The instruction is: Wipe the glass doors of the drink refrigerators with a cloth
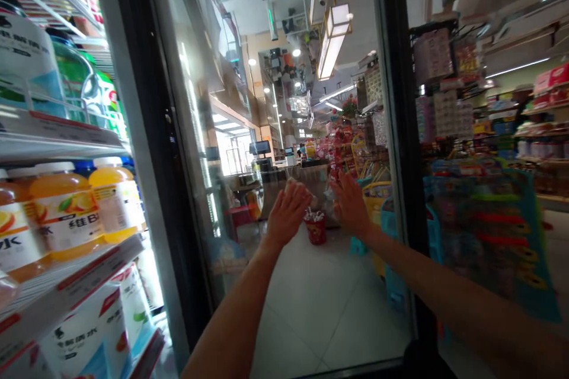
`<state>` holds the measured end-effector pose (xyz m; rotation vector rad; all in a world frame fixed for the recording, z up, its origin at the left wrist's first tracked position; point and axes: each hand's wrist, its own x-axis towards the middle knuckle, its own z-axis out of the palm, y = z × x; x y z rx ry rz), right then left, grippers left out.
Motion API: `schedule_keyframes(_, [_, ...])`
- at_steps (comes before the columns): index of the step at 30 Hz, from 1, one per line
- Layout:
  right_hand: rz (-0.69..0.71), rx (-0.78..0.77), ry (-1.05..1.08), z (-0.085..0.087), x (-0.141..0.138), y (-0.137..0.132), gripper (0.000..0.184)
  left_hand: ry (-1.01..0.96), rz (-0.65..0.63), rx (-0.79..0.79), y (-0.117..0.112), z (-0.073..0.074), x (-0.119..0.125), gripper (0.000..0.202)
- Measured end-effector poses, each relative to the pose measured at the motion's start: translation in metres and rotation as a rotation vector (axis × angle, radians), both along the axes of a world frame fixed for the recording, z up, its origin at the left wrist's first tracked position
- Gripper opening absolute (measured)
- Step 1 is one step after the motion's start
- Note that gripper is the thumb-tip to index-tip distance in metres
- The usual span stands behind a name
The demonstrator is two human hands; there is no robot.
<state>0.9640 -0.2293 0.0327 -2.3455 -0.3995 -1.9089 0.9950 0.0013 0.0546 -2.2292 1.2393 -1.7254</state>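
Note:
A glass door [329,302] in a dark frame stands open in front of me. My left hand [290,210] is raised toward the middle of the pane, its fingers laid forward against or close to the glass. Pale shapes beside the fingertips look like reflections. To its right, my right hand [352,204] is also up at the pane, with fingers stretched out and nothing visible in them. I cannot tell whether either palm presses on the glass.
Lit cooler shelves on the left hold orange drink bottles [66,207], large water bottles [31,59] and white pouches [93,331]. Through the glass are a red bucket [315,230], a hanging lamp [335,35] and a counter screen [260,147]. Colourful toy racks [498,231] stand right.

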Motion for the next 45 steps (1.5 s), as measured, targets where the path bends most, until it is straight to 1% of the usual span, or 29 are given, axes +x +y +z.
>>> schedule_keyframes(2, [0.018, -0.05, 0.028, 0.001, -0.003, -0.008, 0.058, 0.004, 0.012, -0.145, 0.018, -0.001, 0.003, 0.043])
schedule_keyframes(4, [0.035, -0.058, 0.055, 0.001, -0.005, -0.01, 0.057, -0.015, 0.067, -0.477, 0.043, 0.001, 0.008, 0.045])
schedule_keyframes(6, [0.038, -0.03, 0.067, 0.001, -0.006, -0.006, 0.056, -0.034, 0.119, -0.741, 0.053, 0.001, 0.011, 0.05])
schedule_keyframes(7, [0.035, -0.014, 0.067, 0.0, -0.007, -0.003, 0.055, -0.031, 0.127, -0.747, 0.049, -0.001, 0.011, 0.053])
schedule_keyframes(8, [0.03, -0.001, 0.065, 0.0, -0.007, 0.0, 0.054, -0.019, 0.117, -0.653, 0.04, -0.003, 0.01, 0.054])
schedule_keyframes(11, [0.029, 0.004, 0.062, 0.0, -0.007, 0.0, 0.053, 0.057, 0.035, -0.127, 0.008, -0.014, 0.005, 0.05])
schedule_keyframes(12, [0.032, -0.003, 0.062, 0.0, -0.007, -0.001, 0.053, 0.081, 0.017, -0.028, 0.004, -0.017, 0.004, 0.049])
schedule_keyframes(13, [0.036, -0.01, 0.063, 0.001, -0.008, -0.003, 0.053, 0.095, 0.011, -0.014, 0.006, -0.018, 0.004, 0.048])
schedule_keyframes(15, [0.042, -0.024, 0.067, 0.001, -0.009, -0.006, 0.052, 0.068, 0.03, -0.231, 0.025, -0.018, 0.006, 0.048])
schedule_keyframes(18, [0.036, -0.007, 0.072, 0.001, -0.01, 0.0, 0.053, -0.057, 0.079, -0.74, 0.05, -0.015, 0.009, 0.052])
schedule_keyframes(19, [0.025, 0.007, 0.074, 0.001, -0.011, 0.003, 0.054, -0.081, 0.076, -0.773, 0.05, -0.015, 0.009, 0.054])
schedule_keyframes(20, [0.012, 0.017, 0.076, 0.001, -0.011, 0.006, 0.055, -0.085, 0.059, -0.704, 0.045, -0.017, 0.009, 0.054])
schedule_keyframes(21, [-0.004, 0.017, 0.081, 0.0, -0.012, 0.008, 0.056, -0.069, 0.029, -0.552, 0.036, -0.02, 0.009, 0.053])
schedule_keyframes(23, [-0.032, -0.015, 0.103, -0.001, -0.014, 0.009, 0.058, -0.016, -0.038, -0.161, 0.019, -0.027, 0.008, 0.05])
schedule_keyframes(24, [-0.045, -0.042, 0.116, -0.001, -0.016, 0.008, 0.059, -0.006, -0.058, -0.046, 0.015, -0.03, 0.009, 0.048])
schedule_keyframes(25, [-0.056, -0.068, 0.128, -0.002, -0.017, 0.007, 0.059, -0.015, -0.062, -0.027, 0.017, -0.033, 0.011, 0.047])
schedule_keyframes(27, [-0.077, -0.102, 0.143, -0.002, -0.018, 0.004, 0.059, -0.066, -0.036, -0.18, 0.036, -0.036, 0.014, 0.05])
schedule_keyframes(29, [-0.091, -0.103, 0.14, -0.002, -0.017, 0.005, 0.059, -0.119, 0.022, -0.488, 0.06, -0.037, 0.016, 0.056])
schedule_keyframes(31, [-0.1, -0.072, 0.122, -0.004, -0.015, 0.01, 0.059, -0.138, 0.091, -0.726, 0.072, -0.041, 0.015, 0.059])
schedule_keyframes(32, [-0.102, -0.055, 0.111, -0.005, -0.014, 0.012, 0.06, -0.146, 0.11, -0.753, 0.07, -0.044, 0.014, 0.06])
schedule_keyframes(33, [-0.102, -0.041, 0.099, -0.006, -0.013, 0.014, 0.061, -0.152, 0.111, -0.695, 0.064, -0.049, 0.013, 0.059])
schedule_keyframes(36, [-0.092, -0.036, 0.072, -0.008, -0.011, 0.015, 0.065, -0.144, 0.021, -0.161, 0.042, -0.063, 0.011, 0.056])
schedule_keyframes(37, [-0.088, -0.044, 0.068, -0.008, -0.01, 0.013, 0.065, -0.134, -0.003, -0.049, 0.041, -0.066, 0.012, 0.056])
schedule_keyframes(38, [-0.084, -0.052, 0.067, -0.009, -0.01, 0.011, 0.065, -0.121, -0.011, -0.035, 0.044, -0.068, 0.013, 0.056])
schedule_keyframes(39, [-0.08, -0.061, 0.069, -0.009, -0.01, 0.01, 0.065, -0.109, 0.001, -0.126, 0.051, -0.069, 0.014, 0.056])
schedule_keyframes(42, [-0.058, -0.072, 0.077, -0.01, -0.009, 0.008, 0.065, -0.088, 0.096, -0.696, 0.072, -0.066, 0.017, 0.057])
schedule_keyframes(43, [-0.052, -0.067, 0.078, -0.011, -0.009, 0.008, 0.065, -0.085, 0.119, -0.82, 0.074, -0.065, 0.017, 0.057])
schedule_keyframes(44, [-0.047, -0.063, 0.078, -0.011, -0.009, 0.009, 0.065, -0.082, 0.125, -0.847, 0.071, -0.063, 0.016, 0.057])
schedule_keyframes(45, [-0.044, -0.059, 0.077, -0.012, -0.009, 0.009, 0.065, -0.078, 0.109, -0.768, 0.064, -0.062, 0.016, 0.056])
